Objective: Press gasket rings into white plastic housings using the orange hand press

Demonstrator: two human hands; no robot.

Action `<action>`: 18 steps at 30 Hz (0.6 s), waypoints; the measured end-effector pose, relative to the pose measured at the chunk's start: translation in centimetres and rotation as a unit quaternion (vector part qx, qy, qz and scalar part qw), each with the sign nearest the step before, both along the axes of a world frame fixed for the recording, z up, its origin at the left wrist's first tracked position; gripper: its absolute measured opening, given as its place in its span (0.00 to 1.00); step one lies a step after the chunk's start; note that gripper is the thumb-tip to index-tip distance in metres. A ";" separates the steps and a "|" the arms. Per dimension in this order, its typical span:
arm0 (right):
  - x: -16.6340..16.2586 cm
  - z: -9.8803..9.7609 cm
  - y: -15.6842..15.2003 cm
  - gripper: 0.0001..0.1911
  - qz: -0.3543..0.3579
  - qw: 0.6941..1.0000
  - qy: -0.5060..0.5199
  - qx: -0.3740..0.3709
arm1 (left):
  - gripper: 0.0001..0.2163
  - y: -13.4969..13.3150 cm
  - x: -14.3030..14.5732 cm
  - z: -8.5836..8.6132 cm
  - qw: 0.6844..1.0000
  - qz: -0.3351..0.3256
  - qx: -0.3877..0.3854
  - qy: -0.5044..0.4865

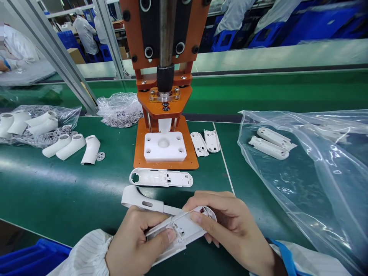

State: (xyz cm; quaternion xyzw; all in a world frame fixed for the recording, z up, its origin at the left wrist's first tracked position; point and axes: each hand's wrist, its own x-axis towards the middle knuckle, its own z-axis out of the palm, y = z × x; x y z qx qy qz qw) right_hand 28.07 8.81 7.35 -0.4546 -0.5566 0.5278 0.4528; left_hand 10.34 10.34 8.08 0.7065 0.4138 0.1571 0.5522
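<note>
Both hands grip one long white plastic housing [185, 230], tilted with its inner side up, low in the middle of the head view. My left hand [143, 239] closes on its near-left part, thumb pressed on the inner face. At the rounded far-right end, my right hand [227, 222] pinches it between thumb and fingers. Just behind lies a white curved plastic part [142, 200] with a slot and a narrow strip, partly hidden by the housing. Beyond that, a joined white plastic shell [161, 178] lies with its inside up.
An orange hand press [165, 103] with a white block fixture [165, 153] stands behind. Short white shells [199, 145] lie to its right. White elbow tubes [91, 149] and a bag of grey discs [54, 132] are left; a clear plastic bag [293, 184] covers the right. Co-workers sit behind.
</note>
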 end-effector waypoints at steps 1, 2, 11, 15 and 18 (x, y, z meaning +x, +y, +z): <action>0.1 0.0 -0.1 0.05 0.008 1.000 -0.006 -0.011 | 0.14 0.0 0.0 0.1 1.000 0.001 0.011 0.009; 0.2 0.0 -0.1 0.06 0.018 1.000 -0.013 -0.018 | 0.13 -0.1 0.0 0.2 1.000 0.003 0.025 0.019; 0.0 -0.7 -1.0 0.06 0.029 0.967 -0.170 0.190 | 0.10 -1.4 -1.5 0.8 0.941 0.016 0.288 0.175; -1.1 -1.9 -1.0 0.18 0.068 0.904 -0.288 0.308 | 0.13 -1.6 -1.5 -0.7 0.892 -0.001 0.421 0.164; -1.5 -2.0 -1.1 0.26 0.070 0.873 -0.339 0.344 | 0.16 -1.5 -1.1 -1.5 0.867 0.007 0.478 0.141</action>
